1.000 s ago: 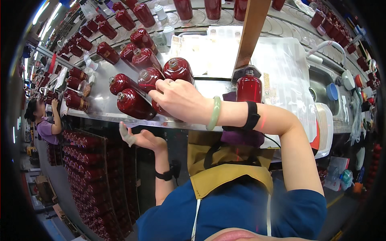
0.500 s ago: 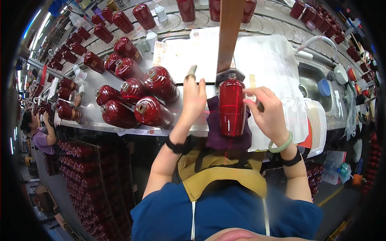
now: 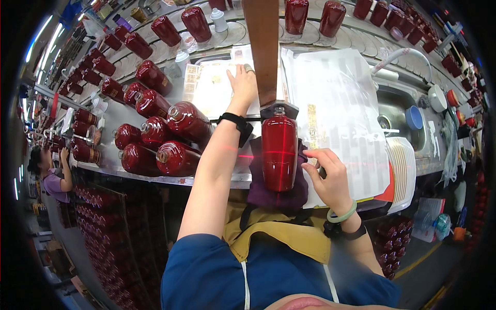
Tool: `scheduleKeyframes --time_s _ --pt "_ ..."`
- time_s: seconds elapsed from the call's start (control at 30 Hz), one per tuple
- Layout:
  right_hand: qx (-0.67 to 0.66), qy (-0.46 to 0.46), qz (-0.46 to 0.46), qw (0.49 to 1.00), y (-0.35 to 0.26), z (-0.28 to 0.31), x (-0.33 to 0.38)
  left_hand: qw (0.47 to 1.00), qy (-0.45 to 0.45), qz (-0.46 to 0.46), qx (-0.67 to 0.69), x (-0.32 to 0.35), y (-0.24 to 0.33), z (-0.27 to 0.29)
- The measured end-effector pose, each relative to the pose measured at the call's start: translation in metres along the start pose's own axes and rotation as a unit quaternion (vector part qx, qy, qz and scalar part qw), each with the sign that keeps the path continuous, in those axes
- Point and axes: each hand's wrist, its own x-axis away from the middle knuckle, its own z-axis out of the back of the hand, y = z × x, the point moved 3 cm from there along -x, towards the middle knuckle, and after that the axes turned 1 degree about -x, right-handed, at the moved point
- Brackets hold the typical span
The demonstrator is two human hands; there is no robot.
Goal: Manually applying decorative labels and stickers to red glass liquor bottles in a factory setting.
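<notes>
A dark red glass bottle point(image 3: 279, 155) lies on a purple cloth point(image 3: 258, 188), its neck pointing away from me against a dark bracket point(image 3: 289, 111) at the foot of a wooden post. Thin red light lines cross the bottle. My left hand point(image 3: 244, 88) reaches past the post, fingers stretched over a white sheet point(image 3: 209, 98) with small gold pieces; one fingertip wears a greyish cover. To the bottle's right, my right hand point(image 3: 330, 175) is curled, thumb and forefinger close together. Something dark shows inside its palm, too hidden to name.
Several red bottles point(image 3: 188, 121) stand at the left on the metal table. White paper point(image 3: 341, 129) with a gold strip point(image 3: 312, 124) covers the right side, beside a sink point(image 3: 400, 108) and stacked white sheets point(image 3: 402, 170). Bottles line the conveyor point(image 3: 232, 33) behind. A co-worker point(image 3: 56, 178) is far left.
My left hand has moved farther away, from beside the bracket onto the white sheet. My right hand stays curled near the bottle's right side. The whole view has shifted slightly.
</notes>
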Motion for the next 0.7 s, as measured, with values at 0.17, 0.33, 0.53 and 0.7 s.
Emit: scheduleKeyframes --time_s 0.17,0.33,0.53,0.7 --pt "0.007 -0.005 -0.014 1.0 0.011 -0.004 0.006 0.998 -0.005 -0.068 -0.01 0.018 0.025 0.017" --pt "-0.027 -0.04 -0.031 0.998 0.0 -0.011 0.001 0.985 -0.041 -0.117 0.123 0.056 0.007 0.037" --pt "-0.008 -0.048 0.007 0.999 0.005 -0.011 0.008 0.977 -0.091 -0.088 0.173 0.111 0.033 0.115" --pt "0.081 -0.109 -0.034 0.99 -0.021 -0.034 0.01 0.975 -0.033 -0.096 0.197 0.129 0.021 0.123"
